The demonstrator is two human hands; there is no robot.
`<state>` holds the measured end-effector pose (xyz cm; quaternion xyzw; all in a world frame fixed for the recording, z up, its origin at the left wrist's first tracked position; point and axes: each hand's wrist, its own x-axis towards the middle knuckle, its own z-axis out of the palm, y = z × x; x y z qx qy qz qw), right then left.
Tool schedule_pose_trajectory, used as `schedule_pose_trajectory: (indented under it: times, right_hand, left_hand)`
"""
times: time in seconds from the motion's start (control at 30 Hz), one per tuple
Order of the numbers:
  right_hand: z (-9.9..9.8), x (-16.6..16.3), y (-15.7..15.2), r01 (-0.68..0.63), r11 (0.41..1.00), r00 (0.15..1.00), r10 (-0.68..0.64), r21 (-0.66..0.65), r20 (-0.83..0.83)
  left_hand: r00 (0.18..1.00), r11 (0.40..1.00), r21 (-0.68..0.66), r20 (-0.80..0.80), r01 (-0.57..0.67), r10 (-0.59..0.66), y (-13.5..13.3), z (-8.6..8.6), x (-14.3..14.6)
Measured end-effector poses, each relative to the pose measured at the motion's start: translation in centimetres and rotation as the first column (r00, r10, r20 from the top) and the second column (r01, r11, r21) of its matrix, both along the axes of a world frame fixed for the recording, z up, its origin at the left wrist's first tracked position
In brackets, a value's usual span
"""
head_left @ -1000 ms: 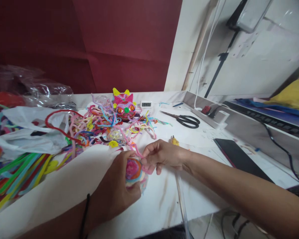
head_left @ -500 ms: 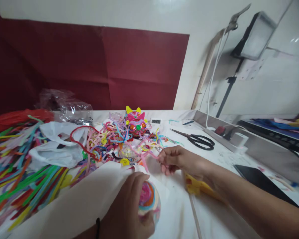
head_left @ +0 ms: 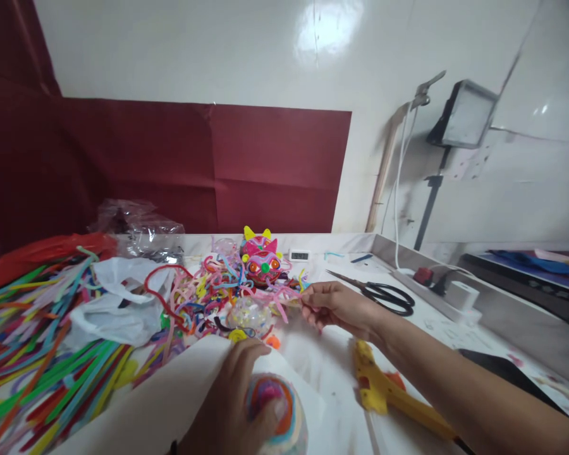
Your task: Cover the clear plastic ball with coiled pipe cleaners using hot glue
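Observation:
My left hand (head_left: 234, 401) is closed around the side of a rounded piece (head_left: 291, 414) covered in coloured rings of pipe cleaner, pink, orange and blue among them. The thumb lies across its face, and a white sheet (head_left: 180, 379) is under it. Farther out, my right hand (head_left: 334, 306) pinches a pink pipe cleaner (head_left: 287, 296) at the edge of a tangled heap of cut pipe cleaners (head_left: 208, 291). Behind the heap sits a colourful animal head (head_left: 264, 264) with yellow and pink ears and a green nose.
Below my right forearm lies a yellow glue gun (head_left: 384, 388). Black-handled scissors (head_left: 386, 297) rest beyond my right hand. On the left are long pipe cleaners (head_left: 76, 379) and a white plastic bag (head_left: 118, 309). A small digital clock (head_left: 299, 256) and power strip (head_left: 424, 291) stand farther back.
The view has tipped upward, so things sit lower in the picture. My right hand, with the pink pipe cleaner, has moved out toward the heap. My left hand keeps the rounded piece.

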<state>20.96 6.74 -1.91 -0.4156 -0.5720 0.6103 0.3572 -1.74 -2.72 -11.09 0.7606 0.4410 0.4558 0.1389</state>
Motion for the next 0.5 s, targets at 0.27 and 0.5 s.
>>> schedule_pose_trajectory:
  times: [0.27,0.5]
  right_hand:
    - [-0.3,-0.1,-0.8,-0.006,1.000,0.998,0.006,0.002,0.056]
    - [-2.5,-0.1,-0.3,-0.025,0.986,0.958,-0.023,0.162,0.287]
  left_hand:
    - [0.999,0.997,-0.062,-0.025,-0.037,0.035,0.6,1.6,0.2]
    - [0.991,0.984,-0.163,0.095,-0.074,0.090,-0.3,2.6,0.8]
